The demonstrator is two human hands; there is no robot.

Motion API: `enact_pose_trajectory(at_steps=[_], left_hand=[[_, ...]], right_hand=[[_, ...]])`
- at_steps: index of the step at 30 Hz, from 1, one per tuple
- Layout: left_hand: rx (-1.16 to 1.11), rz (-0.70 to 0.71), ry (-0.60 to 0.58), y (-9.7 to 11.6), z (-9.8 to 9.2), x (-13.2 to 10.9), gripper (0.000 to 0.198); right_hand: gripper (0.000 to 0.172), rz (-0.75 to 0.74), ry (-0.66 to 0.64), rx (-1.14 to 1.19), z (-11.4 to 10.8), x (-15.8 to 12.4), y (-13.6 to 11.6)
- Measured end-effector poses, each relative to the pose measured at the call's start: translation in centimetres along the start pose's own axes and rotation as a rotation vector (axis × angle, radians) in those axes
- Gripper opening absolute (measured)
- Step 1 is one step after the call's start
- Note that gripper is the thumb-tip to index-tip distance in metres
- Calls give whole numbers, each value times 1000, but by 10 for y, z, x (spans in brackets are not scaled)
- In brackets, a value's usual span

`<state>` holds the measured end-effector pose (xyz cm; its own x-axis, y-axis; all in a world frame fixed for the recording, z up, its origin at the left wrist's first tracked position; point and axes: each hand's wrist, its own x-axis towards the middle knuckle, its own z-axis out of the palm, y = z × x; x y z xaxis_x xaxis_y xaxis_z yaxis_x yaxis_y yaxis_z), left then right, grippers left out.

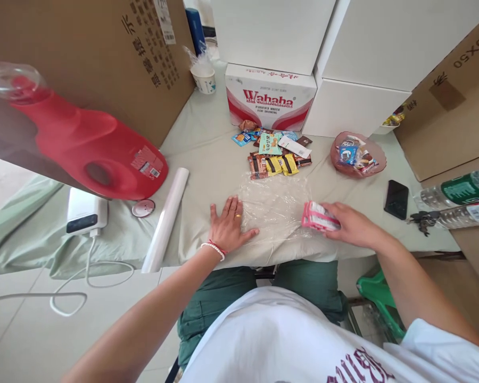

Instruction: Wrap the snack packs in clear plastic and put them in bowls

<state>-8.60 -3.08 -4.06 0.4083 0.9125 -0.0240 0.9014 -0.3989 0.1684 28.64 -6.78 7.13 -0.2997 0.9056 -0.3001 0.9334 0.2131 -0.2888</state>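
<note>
My left hand (228,226) lies flat with spread fingers on the left edge of a clear plastic film sheet (273,205) on the cloth-covered table. My right hand (349,224) is closed around a pink and white packet (318,216) at the sheet's right side. Behind the sheet are several packaged snacks: brown packets (257,165), yellow packets (289,164), a green packet (269,143) and a white packet (294,146). A pink bowl (357,171) at the right holds more snacks.
Left of my left hand lies a white roll (166,218), with a red jug (99,149) and a white power bank (85,211) beyond. A Wahaha box (270,98) stands behind. To the right are a phone (396,199) and plastic bottles (459,189).
</note>
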Motion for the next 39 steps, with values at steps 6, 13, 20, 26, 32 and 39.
enact_pose_trajectory(at_steps=[6,13,20,26,32,39], left_hand=[[-5,-13,20,2,0,-2,99],[-39,-11,49,2,1,-1,100],[-81,-56,164,-8,-5,-11,75],[-157,269,59,-20,-14,-19,49],[-295,407,-249,-47,-31,-15,81],[-486,245,-119,-37,-27,-7,35]], right_hand=[[83,-81,90,-114,-22,81,-49],[85,-113,-67,-110,29,131,-78],[78,-306,250,281,50,70,-47],[38,-285,327,323,116,13,-32],[31,-54,528,616,120,10,-33],[35,-85,454,670,70,41,-22]])
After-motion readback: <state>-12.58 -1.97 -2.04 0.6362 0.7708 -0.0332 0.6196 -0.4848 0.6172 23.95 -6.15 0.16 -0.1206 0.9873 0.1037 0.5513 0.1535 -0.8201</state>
